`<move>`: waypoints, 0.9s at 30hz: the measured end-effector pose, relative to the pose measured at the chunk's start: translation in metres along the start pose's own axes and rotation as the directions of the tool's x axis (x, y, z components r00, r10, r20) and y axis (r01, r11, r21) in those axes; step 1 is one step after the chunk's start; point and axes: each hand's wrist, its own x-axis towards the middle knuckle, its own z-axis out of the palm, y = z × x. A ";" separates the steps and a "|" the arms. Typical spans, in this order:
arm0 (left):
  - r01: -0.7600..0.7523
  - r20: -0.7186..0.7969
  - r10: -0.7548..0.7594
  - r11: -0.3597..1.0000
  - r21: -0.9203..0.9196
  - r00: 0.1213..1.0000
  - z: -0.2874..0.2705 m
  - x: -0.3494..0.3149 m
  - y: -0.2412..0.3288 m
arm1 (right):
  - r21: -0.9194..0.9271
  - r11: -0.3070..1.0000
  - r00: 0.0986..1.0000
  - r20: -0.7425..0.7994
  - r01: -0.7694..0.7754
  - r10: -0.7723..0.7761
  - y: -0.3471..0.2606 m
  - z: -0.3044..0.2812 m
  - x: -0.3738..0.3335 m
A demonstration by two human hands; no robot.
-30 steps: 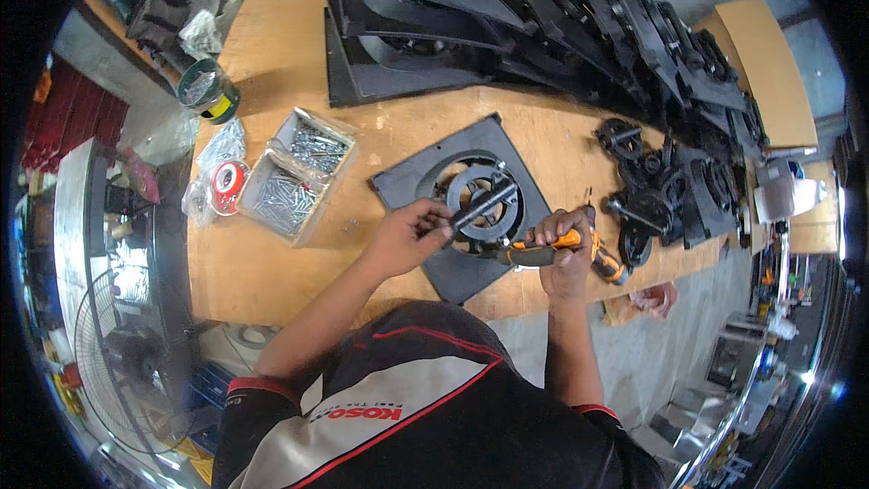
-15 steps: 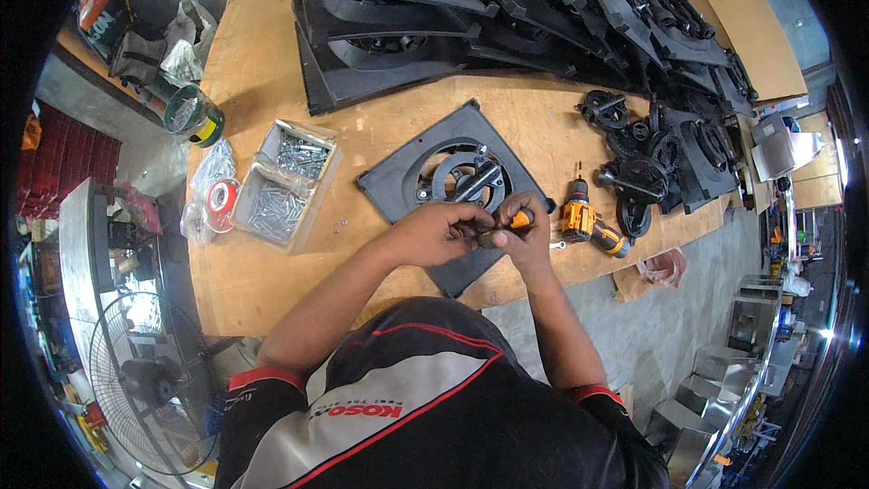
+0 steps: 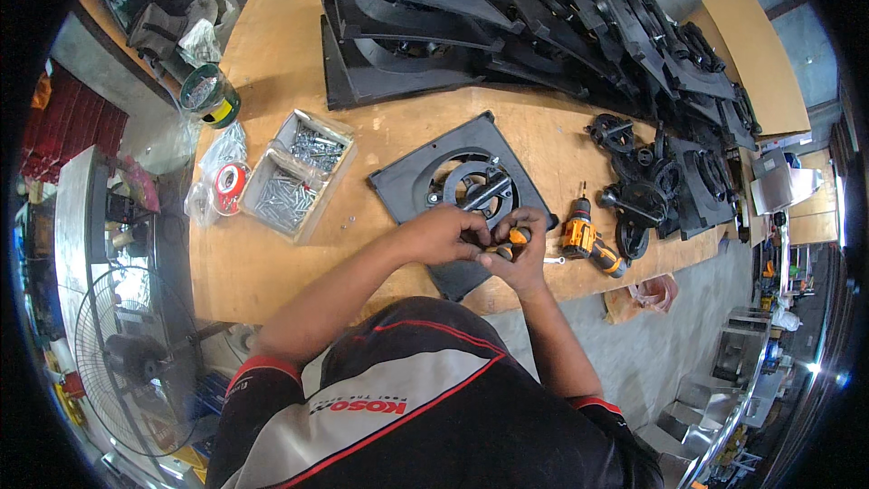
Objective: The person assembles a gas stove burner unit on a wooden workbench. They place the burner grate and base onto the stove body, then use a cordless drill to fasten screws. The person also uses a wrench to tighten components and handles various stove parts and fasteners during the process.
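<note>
A black square plate [image 3: 404, 179] with a round ring-shaped fitting [image 3: 490, 190] in its opening lies on the wooden table before me. Over its near corner my two hands meet. My right hand [image 3: 519, 258] is closed around an orange-and-black piece [image 3: 519, 236], probably a tool handle; most of it is hidden by the fingers. Close against it, my left hand [image 3: 446, 234] has its fingertips pinched together, and whatever they hold is too small to make out. The silver end of a spanner [image 3: 555, 261] shows on the table beside my right hand.
Right of the plate lies an orange-and-black cordless drill [image 3: 588, 237], near black round fittings [image 3: 636, 203]. Stacked black plates [image 3: 407, 72] fill the far side. At left stand a divided box of screws [image 3: 297, 179], red tape [image 3: 229, 183] and a green tub [image 3: 210, 98].
The whole view has shifted slightly as my head moved. My hands stay together over the plate's near corner, with the fingers and the orange piece turned a little.
</note>
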 end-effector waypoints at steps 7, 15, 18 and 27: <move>0.018 -0.414 0.064 0.982 0.190 0.908 -0.006 0.007 -0.004 | 0.007 1.000 1.000 -0.014 0.026 -0.026 0.005 0.002 0.004; 0.215 -0.508 -0.006 0.910 0.353 0.861 0.025 0.002 -0.045 | -0.140 0.990 0.963 -0.264 0.016 -0.053 0.039 -0.023 0.015; 0.251 -0.478 -0.046 0.893 0.374 0.877 0.026 0.005 -0.043 | 0.516 0.855 0.757 -0.536 -0.055 0.373 0.031 -0.077 0.021; 0.170 -0.501 0.015 0.931 0.322 0.865 0.026 0.002 -0.050 | 0.649 0.738 0.845 -0.487 0.183 0.219 -0.007 -0.086 -0.001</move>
